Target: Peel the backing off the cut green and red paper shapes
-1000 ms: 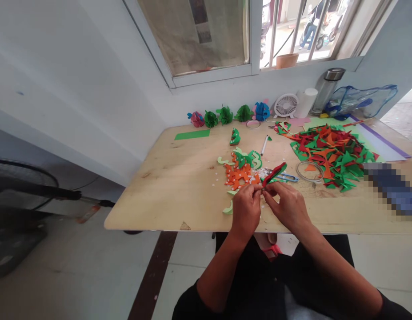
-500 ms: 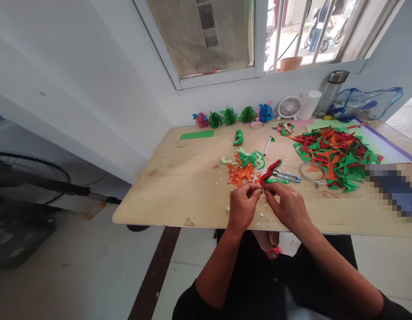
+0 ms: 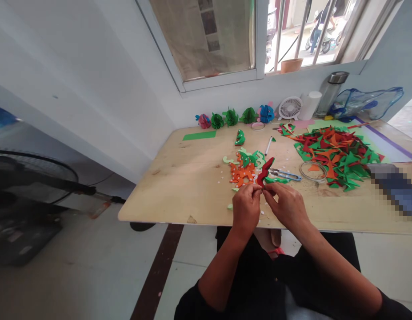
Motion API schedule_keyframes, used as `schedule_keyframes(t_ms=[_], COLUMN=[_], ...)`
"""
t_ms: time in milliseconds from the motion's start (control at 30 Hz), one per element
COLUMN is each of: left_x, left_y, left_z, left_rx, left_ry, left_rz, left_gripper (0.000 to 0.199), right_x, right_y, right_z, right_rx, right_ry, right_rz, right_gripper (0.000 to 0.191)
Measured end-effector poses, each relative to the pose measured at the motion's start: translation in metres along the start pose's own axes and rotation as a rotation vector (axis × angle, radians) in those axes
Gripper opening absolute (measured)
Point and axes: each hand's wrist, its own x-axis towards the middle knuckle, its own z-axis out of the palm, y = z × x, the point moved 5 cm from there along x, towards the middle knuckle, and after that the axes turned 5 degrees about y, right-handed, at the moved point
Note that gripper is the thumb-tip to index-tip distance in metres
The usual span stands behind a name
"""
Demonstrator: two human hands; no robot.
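Observation:
A wavy red paper cutout (image 3: 265, 171) stands up from the fingertips of my two hands. My left hand (image 3: 247, 204) pinches its lower end from the left, and my right hand (image 3: 287, 202) pinches it from the right, the tips almost meeting. Just beyond my left hand lie orange paper cutouts (image 3: 243, 172) with white dots on them. Green cutouts (image 3: 249, 158) overlap their far side. Blue-handled thread snips (image 3: 287, 174) rest beyond my right hand, next to a green paper strip (image 3: 277, 180).
At right is a heap of red, orange and green paper scraps (image 3: 337, 153), with a tape ring (image 3: 313, 172) beside it. Folded paper figures (image 3: 231, 117) line the wall near a small white fan (image 3: 290, 108). A pen (image 3: 269, 146) lies mid-table. Left of the table stands a black fan (image 3: 29, 191).
The red cutout has turned slightly and stands more upright between my fingers. Both hands keep their pinch. The view has shifted a little.

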Motion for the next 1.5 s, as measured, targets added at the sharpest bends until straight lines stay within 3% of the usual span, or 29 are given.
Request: schedule_keyframes(t_ms=[300, 533, 667, 800, 1000, 1133, 1233, 1367, 1500], left_x=[-0.001, 0.001, 0.0, 0.0, 0.001, 0.002, 0.002, 0.003, 0.002], left_y=[-0.004, -0.022, -0.025, -0.022, -0.019, -0.018, -0.021, -0.025, -0.024], left_z=[-0.001, 0.003, 0.005, 0.007, 0.011, 0.016, 0.018, 0.015, 0.016], left_rx=[-0.068, -0.597, -0.822, -0.946, -1.029, -1.036, -0.953, -0.763, -0.755], left_ry=[-0.003, -0.055, -0.072, -0.133, -0.211, -0.252, -0.209, -0.079, -0.071], left_rz=[-0.048, -0.394, -0.57, -0.655, -0.695, -0.693, -0.675, -0.589, -0.556], left_gripper=[0.013, 0.01, 0.018, 0.025, 0.026, 0.025, 0.024, 0.018, 0.022], right_x=[-0.002, 0.0, -0.004, -0.007, -0.005, -0.004, -0.001, 0.003, 0.004], right_y=[0.0, 0.008, 0.028, 0.05, 0.054, 0.048, 0.042, 0.041, 0.044], right_z=[0.001, -0.003, -0.003, -0.003, 0.002, 0.014, 0.019, 0.017, 0.016], right_rx=[0.034, 0.242, 0.347, 0.364, 0.491, 0.93, 1.141, 1.066, 0.888], right_ry=[-0.017, -0.081, -0.113, -0.059, -0.106, -0.178, -0.194, -0.096, -0.049], right_rz=[0.011, 0.175, 0.255, 0.274, 0.321, 0.539, 0.631, 0.623, 0.517], right_gripper=[0.018, 0.021, 0.023, 0.025, 0.025, 0.033, 0.028, 0.024, 0.022])
